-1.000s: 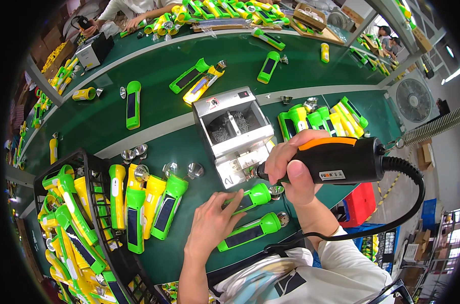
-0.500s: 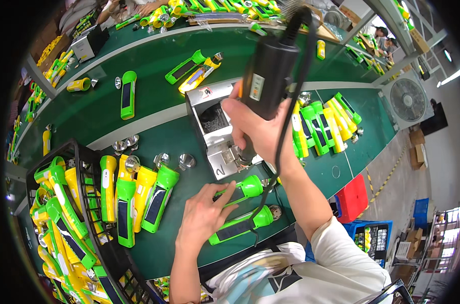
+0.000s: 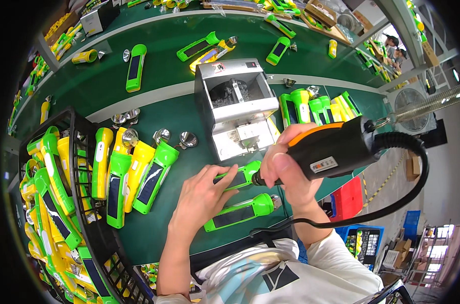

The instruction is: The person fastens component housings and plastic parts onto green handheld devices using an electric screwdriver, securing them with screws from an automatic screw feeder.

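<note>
left hand [image 3: 202,195] flat, pinning green flashlight [image 3: 238,177] | right hand [image 3: 286,169] gripping electric screwdriver [image 3: 331,152], tip on flashlight

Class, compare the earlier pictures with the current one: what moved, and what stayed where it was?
The right hand brought the black-and-orange electric screwdriver down from the grey screw feeder box to the green flashlight under the left hand, keeping its grip. The left hand stayed on that flashlight; the second green flashlight stayed put.
</note>
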The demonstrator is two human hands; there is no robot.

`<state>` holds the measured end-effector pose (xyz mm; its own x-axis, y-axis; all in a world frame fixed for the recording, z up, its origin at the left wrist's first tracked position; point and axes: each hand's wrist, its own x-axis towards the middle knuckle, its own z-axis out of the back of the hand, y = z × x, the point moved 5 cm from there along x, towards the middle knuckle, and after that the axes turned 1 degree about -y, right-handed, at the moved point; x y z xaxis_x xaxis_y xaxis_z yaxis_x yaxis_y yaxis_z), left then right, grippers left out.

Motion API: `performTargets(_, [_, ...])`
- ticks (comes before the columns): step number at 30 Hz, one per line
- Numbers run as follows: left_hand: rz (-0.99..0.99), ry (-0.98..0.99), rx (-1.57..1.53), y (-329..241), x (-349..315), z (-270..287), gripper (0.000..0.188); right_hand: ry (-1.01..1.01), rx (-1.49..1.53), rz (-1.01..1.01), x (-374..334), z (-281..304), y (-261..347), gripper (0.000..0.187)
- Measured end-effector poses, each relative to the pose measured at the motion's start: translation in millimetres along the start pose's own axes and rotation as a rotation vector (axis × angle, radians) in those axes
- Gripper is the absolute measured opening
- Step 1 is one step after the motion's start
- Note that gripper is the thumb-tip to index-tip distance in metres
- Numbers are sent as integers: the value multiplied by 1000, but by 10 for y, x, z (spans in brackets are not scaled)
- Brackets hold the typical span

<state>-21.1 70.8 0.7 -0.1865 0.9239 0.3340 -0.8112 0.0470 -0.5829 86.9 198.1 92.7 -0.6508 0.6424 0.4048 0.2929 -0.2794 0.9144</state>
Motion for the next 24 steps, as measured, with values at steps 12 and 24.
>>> performTargets(12, [47,24,-25,-10,7,-12,50,-91,17,16,-199,73,-232,31])
performTargets(24, [-10,18,-21,-37,-8,64,54,150,-6,73,-384,112,-400,37])
